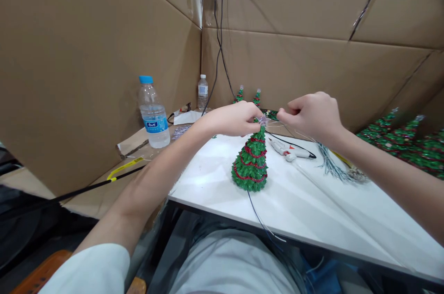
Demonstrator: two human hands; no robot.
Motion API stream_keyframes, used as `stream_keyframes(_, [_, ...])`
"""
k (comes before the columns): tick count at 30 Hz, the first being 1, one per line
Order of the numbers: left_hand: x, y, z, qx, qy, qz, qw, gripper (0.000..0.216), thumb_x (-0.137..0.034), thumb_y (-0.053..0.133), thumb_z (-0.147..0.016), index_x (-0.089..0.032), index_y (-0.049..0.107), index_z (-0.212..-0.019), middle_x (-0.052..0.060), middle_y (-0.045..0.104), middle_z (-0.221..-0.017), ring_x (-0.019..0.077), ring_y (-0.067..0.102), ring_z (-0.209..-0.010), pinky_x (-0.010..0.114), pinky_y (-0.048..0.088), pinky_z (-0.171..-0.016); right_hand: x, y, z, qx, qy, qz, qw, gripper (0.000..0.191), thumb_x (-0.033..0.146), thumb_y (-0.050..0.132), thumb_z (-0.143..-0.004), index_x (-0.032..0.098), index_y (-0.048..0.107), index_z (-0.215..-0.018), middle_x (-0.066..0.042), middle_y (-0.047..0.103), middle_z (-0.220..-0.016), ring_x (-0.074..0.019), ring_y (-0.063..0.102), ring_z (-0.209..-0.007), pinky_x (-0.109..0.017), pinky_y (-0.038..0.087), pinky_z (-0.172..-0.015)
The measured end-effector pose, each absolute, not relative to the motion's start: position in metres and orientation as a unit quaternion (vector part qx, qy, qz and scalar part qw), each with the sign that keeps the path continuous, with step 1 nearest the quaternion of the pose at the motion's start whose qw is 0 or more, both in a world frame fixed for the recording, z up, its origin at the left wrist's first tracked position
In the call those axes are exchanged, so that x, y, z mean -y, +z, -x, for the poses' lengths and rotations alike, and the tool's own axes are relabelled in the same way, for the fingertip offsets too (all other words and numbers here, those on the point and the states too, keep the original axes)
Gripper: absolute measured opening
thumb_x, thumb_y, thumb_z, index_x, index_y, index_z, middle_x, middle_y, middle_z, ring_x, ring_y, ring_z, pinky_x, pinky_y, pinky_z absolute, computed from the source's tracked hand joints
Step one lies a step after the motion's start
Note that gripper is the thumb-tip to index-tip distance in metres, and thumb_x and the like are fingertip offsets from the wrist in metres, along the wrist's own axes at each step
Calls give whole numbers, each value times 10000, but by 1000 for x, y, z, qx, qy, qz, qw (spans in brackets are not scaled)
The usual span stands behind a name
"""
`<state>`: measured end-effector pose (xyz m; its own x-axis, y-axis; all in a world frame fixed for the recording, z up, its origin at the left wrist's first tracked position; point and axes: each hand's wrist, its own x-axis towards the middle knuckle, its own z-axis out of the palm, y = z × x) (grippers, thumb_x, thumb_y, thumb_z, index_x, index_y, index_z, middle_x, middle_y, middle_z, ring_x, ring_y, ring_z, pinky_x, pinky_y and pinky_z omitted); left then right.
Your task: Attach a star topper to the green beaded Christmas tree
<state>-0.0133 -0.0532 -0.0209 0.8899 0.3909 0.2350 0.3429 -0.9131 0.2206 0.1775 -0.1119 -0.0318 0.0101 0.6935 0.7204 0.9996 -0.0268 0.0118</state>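
A small green Christmas tree point(250, 167) with red garland stands upright near the front edge of the white table point(204, 183). My left hand point(239, 118) pinches it at the tip, beside a shiny pale purple topper point(262, 121). The fingers partly cover that topper. To the right, my right hand point(314, 116) is raised above the table, apart from the tree, with thumb and fingers closed together. Whatever it may hold is too small to make out. Below and between the hands lies a white glue gun point(289, 150). Thin wires point(258, 215) trail from the tree's base over the table edge.
More decorated trees point(402, 139) stand at the right, and two small ones point(256, 97) at the back. A bundle of pale wires point(331, 164) lies right of the glue gun. Water bottles point(155, 123) stand at left. Cardboard walls point(294, 53) enclose the table.
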Motion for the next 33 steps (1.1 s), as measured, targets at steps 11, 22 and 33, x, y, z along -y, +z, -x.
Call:
stream_keyframes(11, [54,-21,16,-206,144,-963,100,172,-223,531,-754,-188,424,-625,-29,449,-539,97,375,-486,269,224,-488,108,-45,-183,643,-237,665,297,377,351,494,-673,208,238,-437,22,246,-437,-111,216,-493,-281,207,-518])
stream_keyframes(22, [53,-21,15,-192,148,-965,98,195,-147,503,-759,-188,388,-607,-35,377,-540,97,332,-494,280,201,-502,140,-27,-164,674,-420,559,239,390,336,496,-743,196,299,-436,-22,344,-429,-129,269,-537,-291,153,-516])
stream_keyframes(33, [52,-23,15,-198,157,-961,111,217,-91,496,-687,-194,336,-582,-44,313,-535,99,284,-510,292,180,-532,151,-19,-149,728,-439,498,170,411,128,472,-765,194,256,-422,-5,266,-421,-125,148,-524,-313,143,-506])
